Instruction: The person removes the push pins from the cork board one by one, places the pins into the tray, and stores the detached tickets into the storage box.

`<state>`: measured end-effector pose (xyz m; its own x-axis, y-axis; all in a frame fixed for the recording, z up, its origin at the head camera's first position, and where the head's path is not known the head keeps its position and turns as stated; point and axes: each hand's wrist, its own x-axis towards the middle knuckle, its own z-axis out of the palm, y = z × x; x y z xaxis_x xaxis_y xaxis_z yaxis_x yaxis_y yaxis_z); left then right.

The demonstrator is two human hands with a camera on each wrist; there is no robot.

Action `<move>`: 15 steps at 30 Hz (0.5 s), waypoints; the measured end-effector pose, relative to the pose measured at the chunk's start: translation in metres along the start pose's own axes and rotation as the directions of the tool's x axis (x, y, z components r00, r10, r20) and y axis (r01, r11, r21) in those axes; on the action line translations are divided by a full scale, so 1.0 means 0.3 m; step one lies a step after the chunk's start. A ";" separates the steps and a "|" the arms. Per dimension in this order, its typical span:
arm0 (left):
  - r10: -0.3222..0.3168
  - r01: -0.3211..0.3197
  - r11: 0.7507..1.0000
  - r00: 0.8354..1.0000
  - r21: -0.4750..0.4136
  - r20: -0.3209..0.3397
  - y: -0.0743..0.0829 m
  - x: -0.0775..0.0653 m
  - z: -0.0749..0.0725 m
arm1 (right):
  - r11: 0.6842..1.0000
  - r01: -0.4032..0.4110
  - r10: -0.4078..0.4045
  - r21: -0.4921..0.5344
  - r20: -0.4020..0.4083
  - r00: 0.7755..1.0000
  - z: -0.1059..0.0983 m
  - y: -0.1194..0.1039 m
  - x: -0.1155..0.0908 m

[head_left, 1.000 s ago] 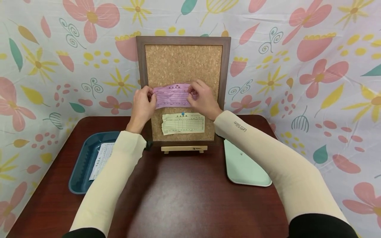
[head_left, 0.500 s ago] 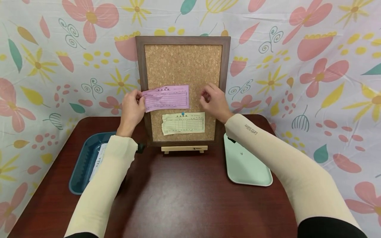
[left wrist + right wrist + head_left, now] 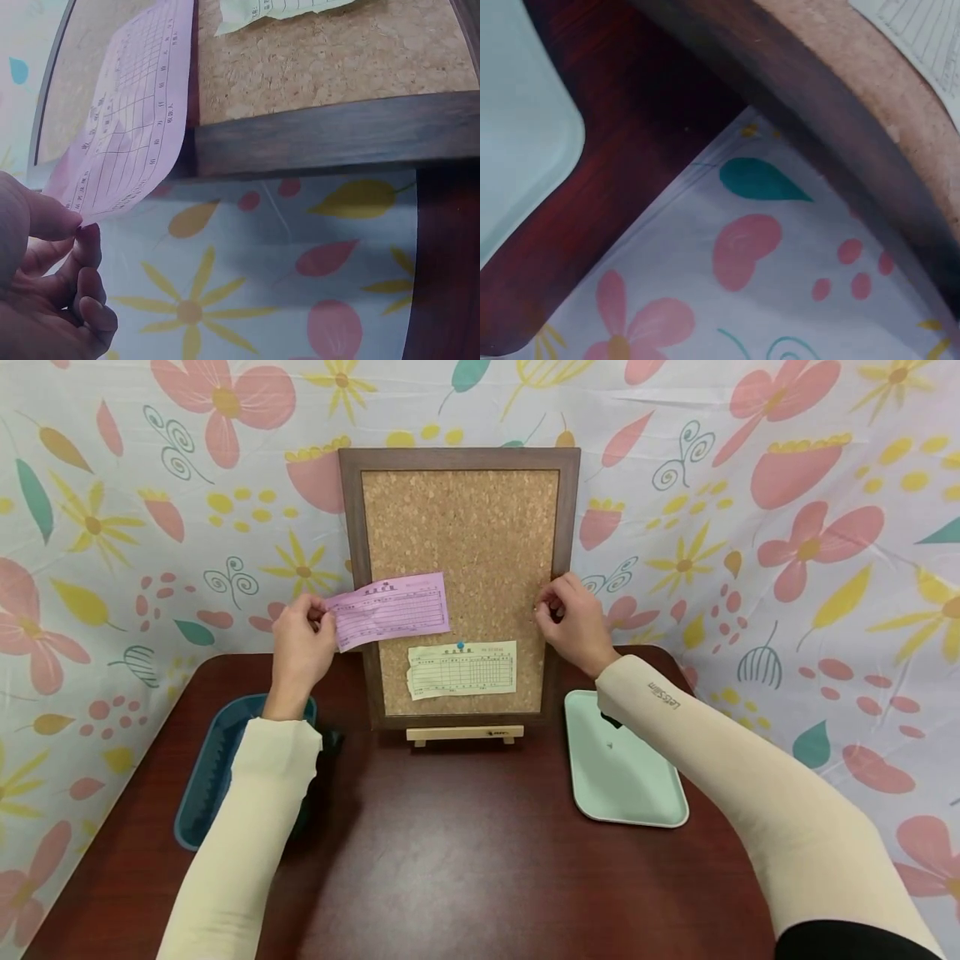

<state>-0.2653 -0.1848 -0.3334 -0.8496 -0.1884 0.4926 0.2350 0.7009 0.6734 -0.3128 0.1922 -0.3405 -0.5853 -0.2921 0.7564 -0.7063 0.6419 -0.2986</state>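
A purple printed slip point(image 3: 393, 607) hangs by its left end from my left hand point(image 3: 300, 639), pinched between thumb and fingertips. In the left wrist view the slip point(image 3: 139, 112) bends up in front of the board. Its right part overlaps the cork board point(image 3: 461, 535) in the head view. Below it, a pale green slip point(image 3: 462, 671) is fixed to the cork by a blue pushpin point(image 3: 461, 646). My right hand point(image 3: 576, 620) is at the board's right frame, fingers curled with thumb and index together. A tiny reddish thing, like a pushpin, shows at its fingertips.
The framed board stands on a small wooden stand point(image 3: 465, 733) on the dark red table point(image 3: 450, 860). At left is a blue tray point(image 3: 197, 810), partly behind the left arm. A pale green tray point(image 3: 630, 785) with a tiny object lies at right. Flowered cloth hangs behind.
The right hand has let go of the purple slip and moved right to the board's frame. The left hand has drawn the slip leftward, partly off the board.
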 end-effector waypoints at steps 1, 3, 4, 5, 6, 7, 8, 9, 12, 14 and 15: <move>-0.002 0.002 1.000 1.000 0.000 -0.001 -0.004 -0.004 -0.005 | 1.000 0.001 -0.001 -0.003 -0.007 1.000 -0.006 0.005 -0.005; -0.003 0.003 1.000 1.000 0.000 -0.008 -0.014 -0.012 -0.017 | 1.000 -0.001 0.001 -0.002 -0.014 1.000 -0.018 0.014 -0.016; -0.003 0.003 1.000 1.000 -0.002 -0.012 -0.019 -0.017 -0.023 | 1.000 -0.002 0.002 0.001 -0.017 1.000 -0.024 0.018 -0.021; -0.007 0.006 1.000 1.000 -0.003 -0.016 -0.025 -0.022 -0.029 | 1.000 -0.003 0.003 0.000 -0.023 1.000 -0.029 0.023 -0.027; -0.014 0.014 1.000 1.000 -0.007 -0.018 -0.030 -0.028 -0.035 | 1.000 0.000 0.000 -0.003 -0.028 1.000 -0.035 0.027 -0.033; -0.018 0.018 1.000 1.000 -0.007 -0.025 -0.035 -0.033 -0.041 | 1.000 0.000 -0.001 -0.004 -0.032 0.999 -0.041 0.031 -0.038; -0.021 0.021 1.000 0.999 -0.007 -0.037 -0.041 -0.038 -0.047 | 1.000 0.003 -0.004 -0.007 -0.037 0.999 -0.046 0.035 -0.043; -0.025 0.024 1.000 0.999 -0.006 -0.048 -0.045 -0.042 -0.052 | 1.000 0.007 -0.007 -0.010 -0.047 0.999 -0.051 0.039 -0.047; -0.038 0.038 0.999 0.997 -0.004 -0.070 -0.054 -0.058 -0.070 | 1.000 0.016 -0.017 -0.015 -0.073 0.997 -0.059 0.053 -0.064; -0.041 0.041 0.999 0.996 -0.003 -0.084 -0.058 -0.068 -0.081 | 1.000 0.016 -0.017 -0.020 -0.087 0.996 -0.062 0.061 -0.078; -0.042 0.043 0.999 0.995 -0.001 -0.087 -0.060 -0.073 -0.086 | 1.000 0.012 -0.014 -0.021 -0.095 0.995 -0.063 0.066 -0.086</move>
<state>-0.2386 -0.2111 -0.3420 -0.8143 -0.2775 0.5099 0.1993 0.6914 0.6945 -0.3042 0.2257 -0.3549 -0.5348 -0.2329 0.8122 -0.7047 0.6532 -0.2768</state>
